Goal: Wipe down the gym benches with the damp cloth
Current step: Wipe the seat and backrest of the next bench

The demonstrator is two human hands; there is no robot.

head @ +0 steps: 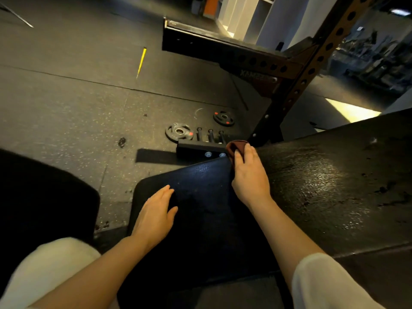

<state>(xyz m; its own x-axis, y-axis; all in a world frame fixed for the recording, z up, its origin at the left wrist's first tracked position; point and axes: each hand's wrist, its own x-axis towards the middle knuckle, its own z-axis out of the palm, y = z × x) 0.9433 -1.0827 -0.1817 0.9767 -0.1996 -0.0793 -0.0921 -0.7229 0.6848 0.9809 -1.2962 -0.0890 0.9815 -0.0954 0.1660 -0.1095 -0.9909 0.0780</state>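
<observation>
Two bare hands are at work on the gym bench. The right hand (pixel 249 172) has its fingers (pixel 242 156) curled over a dark reddish-brown cloth (pixel 234 147), grasping it and pressing it down at the far edge of the bench, right at the seam where the seat pad (pixel 200 192) meets the long back pad (pixel 330 175). The left hand (pixel 156 214) lies flat on the seat pad near its left edge, fingers straight and released, holding nothing. The back pad shows a wet sheen across its cracked black surface. Pale sleeves (pixel 323 284) cover both upper arms. Beyond the bench, on the speckled rubber floor (pixel 78 108), lie two small weight plates (pixel 179 132), just beside a black bracket with pegs (pixel 200 146), and a perforated rack upright (pixel 310 72) rises behind them.
</observation>
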